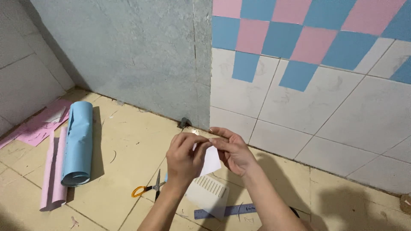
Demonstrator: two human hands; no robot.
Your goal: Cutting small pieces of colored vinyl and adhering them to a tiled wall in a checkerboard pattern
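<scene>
With the upper wall tiles (299,25) covered and lower ones bare, our left hand (184,158) and right hand (233,152) pinch a white square sheet (212,161).

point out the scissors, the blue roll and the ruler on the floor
scissors (147,188), head view, on the orange handles next to the pivot
blue roll (79,141), head view, on the middle of its rolled side
ruler (231,211), head view, on the blue strip's visible middle
</scene>
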